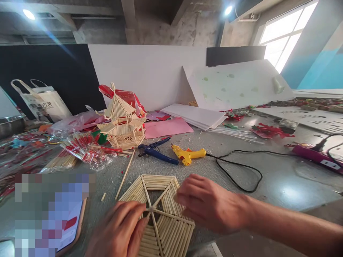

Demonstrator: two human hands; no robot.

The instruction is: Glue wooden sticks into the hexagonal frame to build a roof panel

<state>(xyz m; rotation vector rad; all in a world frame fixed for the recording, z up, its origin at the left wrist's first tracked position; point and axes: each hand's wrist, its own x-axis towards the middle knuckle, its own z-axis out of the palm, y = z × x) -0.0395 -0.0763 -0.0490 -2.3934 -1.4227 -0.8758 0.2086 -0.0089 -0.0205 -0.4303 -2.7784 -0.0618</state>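
Observation:
A six-sided panel of pale wooden sticks (175,232) lies low in the middle, with spokes meeting at a centre hub and small gaps around it. My left hand (120,228) closes thumb and fingers on the panel's left side, close to the hub. At the panel's right edge is my right hand (206,200), its fingers curled and slightly blurred. Whatever those right fingers hold, if anything, is hidden. Beyond the panel, blue cutting pliers (158,151) and a yellow hot glue gun (189,154) lie on the table.
A small stick pavilion (123,125) stands behind, near bagged sticks (85,146). One loose stick (125,175) lies left of the panel. A phone (72,228) is at lower left. The glue gun's black cable (261,175) loops right towards a purple power strip (318,159).

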